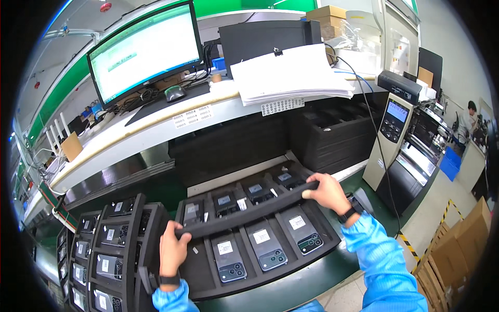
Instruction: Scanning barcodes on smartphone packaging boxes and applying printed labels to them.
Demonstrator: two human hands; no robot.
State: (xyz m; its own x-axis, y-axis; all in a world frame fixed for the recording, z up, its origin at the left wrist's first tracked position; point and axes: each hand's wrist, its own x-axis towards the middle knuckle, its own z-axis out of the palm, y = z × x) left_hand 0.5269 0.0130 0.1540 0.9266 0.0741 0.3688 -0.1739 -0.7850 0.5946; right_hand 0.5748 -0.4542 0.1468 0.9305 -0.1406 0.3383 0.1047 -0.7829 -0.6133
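My left hand [173, 248] and my right hand [326, 193] grip the two ends of a long black foam tray edge [244, 212], thumbs on the near side. The edge slants up to the right, raised above a black foam tray [200, 281]. In front of it lie dark phones with white labels: one at left [230, 258], one in the middle [267, 248], one at right [301, 231]. The leftmost slot holds only a small pale scrap [195, 250]. Behind the edge, another row of labelled phones [257, 192] shows; I cannot tell which tray bears it.
More foam trays of phones [107, 264] stand at the left. Black foam trays [338, 140] are stacked under the shelf [150, 127], which bears a monitor [145, 49] and papers [291, 75]. A label printer [391, 135] is at right; cardboard boxes [462, 249] stand below. A person [467, 122] sits far off.
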